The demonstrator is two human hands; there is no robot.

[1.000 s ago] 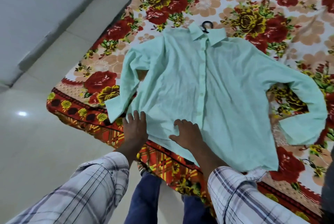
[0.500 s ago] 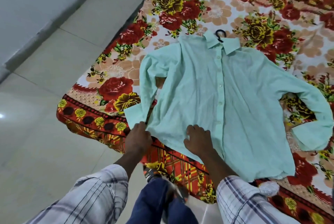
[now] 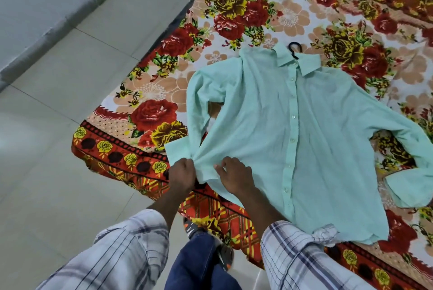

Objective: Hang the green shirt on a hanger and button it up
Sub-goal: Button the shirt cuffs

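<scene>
The bed (image 3: 150,83), under a rose-print cover, carries the shirt (image 3: 316,137). It lies flat, front up, collar away from the person, hem at the near edge and both sleeves spread. The front looks closed all the way down the placket.

The left hand (image 3: 181,178) has its fingers clenched round the near left corner of the hem, and the cloth is bunched into creases that fan out from that grip. The right hand (image 3: 234,176) sits on the hem just beside it with bent fingers. Whether it pinches the cloth or only presses on it cannot be told.

Judged from this, the work is nearly over and the step is tidying the hem. To do it well:
- Draw the corner outward and toward the bed's edge so the fan of creases flattens.
- Pull lightly, since a hard tug could slide the shoulders off the hanger (image 3: 294,47), of which only the black hook shows above the collar.
- Keep the left cuff (image 3: 178,151), which lies against that grip, out of the fist.
- Check that the buttons (image 3: 293,116) stay in a straight line.

A shoe (image 3: 194,228) below bears small pale marks, too small to read. No other writing shows.
</scene>
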